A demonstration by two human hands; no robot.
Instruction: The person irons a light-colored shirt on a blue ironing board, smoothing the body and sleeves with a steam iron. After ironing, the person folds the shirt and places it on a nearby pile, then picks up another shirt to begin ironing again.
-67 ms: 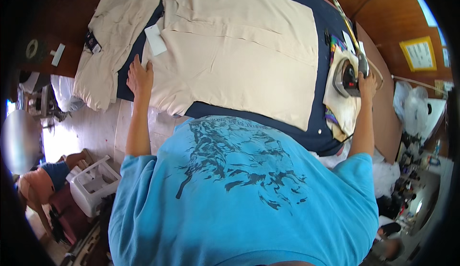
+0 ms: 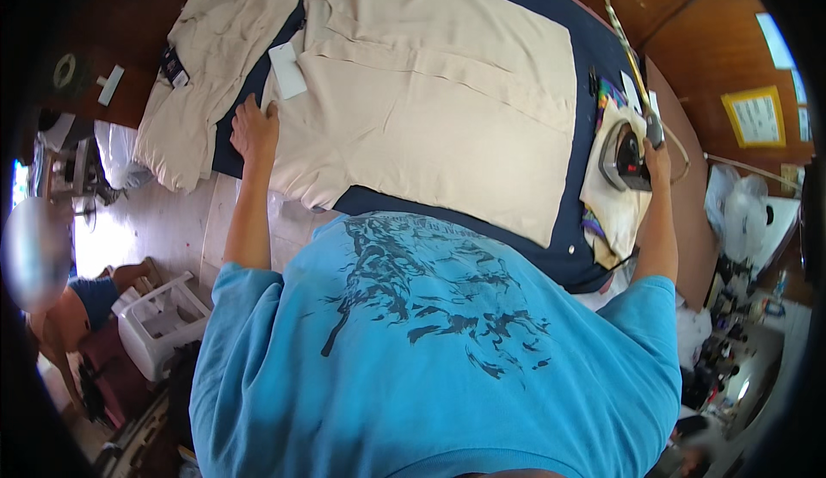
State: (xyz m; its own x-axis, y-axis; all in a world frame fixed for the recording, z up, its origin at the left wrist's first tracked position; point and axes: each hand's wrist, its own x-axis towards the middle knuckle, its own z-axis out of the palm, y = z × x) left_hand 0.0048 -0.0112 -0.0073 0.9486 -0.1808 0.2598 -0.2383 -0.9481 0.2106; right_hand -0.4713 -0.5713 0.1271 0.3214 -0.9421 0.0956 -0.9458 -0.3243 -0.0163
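A cream garment [image 2: 456,125] lies spread on the dark blue cloth [image 2: 588,30] covering the table, with a white tag [image 2: 287,71] on its left part. My left hand [image 2: 254,134] is beside the garment's left sleeve end, fingers apart and holding nothing; whether the fingertips touch the fabric I cannot tell. At the right, my right hand [image 2: 658,155] is wrapped round the handle of a steam iron [image 2: 621,158]. The iron rests on a pale cloth pad [image 2: 607,207] with a colourful edge. A hose [image 2: 625,48] rises from the iron's back end.
A second cream garment [image 2: 211,56] with a dark tag lies at the left, overhanging the table edge. Wooden panels [image 2: 697,39] stand at the back right. A white plastic stool [image 2: 159,323] and another person [image 2: 60,314] are at the lower left. Clear plastic bags [image 2: 742,207] hang at the right.
The whole view has shifted slightly. My right hand still grips the iron on its pad, and my left hand stays by the sleeve; the garments lie as before.
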